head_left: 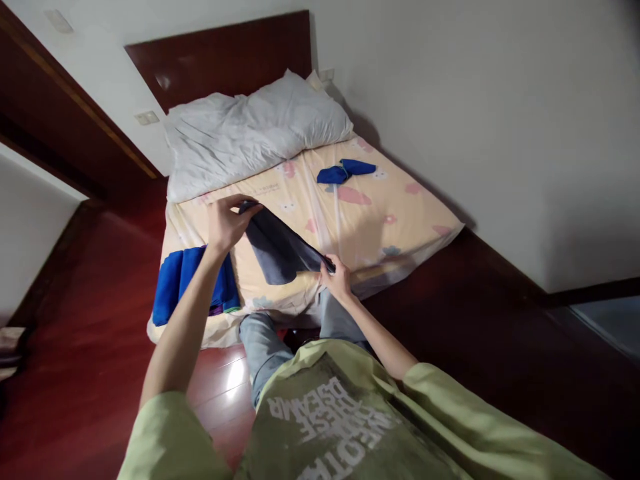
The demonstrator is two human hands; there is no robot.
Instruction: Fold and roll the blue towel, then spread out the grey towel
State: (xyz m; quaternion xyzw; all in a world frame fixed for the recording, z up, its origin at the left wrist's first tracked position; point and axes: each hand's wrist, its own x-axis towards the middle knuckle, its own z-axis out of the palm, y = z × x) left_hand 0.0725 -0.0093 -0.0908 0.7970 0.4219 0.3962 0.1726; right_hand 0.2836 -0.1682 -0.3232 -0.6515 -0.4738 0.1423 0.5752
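Observation:
A dark grey cloth (275, 250) hangs folded between my two hands, above the near part of the bed. My left hand (230, 223) pinches its upper left corner between thumb and fingers. At the other end of the top edge, lower and to the right, my right hand (337, 275) grips the corner. Several blue folded cloths (173, 283) lie side by side at the bed's near left corner, partly behind my left forearm. Farther back on the sheet, a small crumpled blue cloth (346, 171) lies to the right.
The bed's patterned sheet (410, 220) spreads before me, with white pillows (260, 120) against the dark wooden headboard (235, 57). A wall stands along the right. Dark red floor (100, 327) shows on both sides of the bed.

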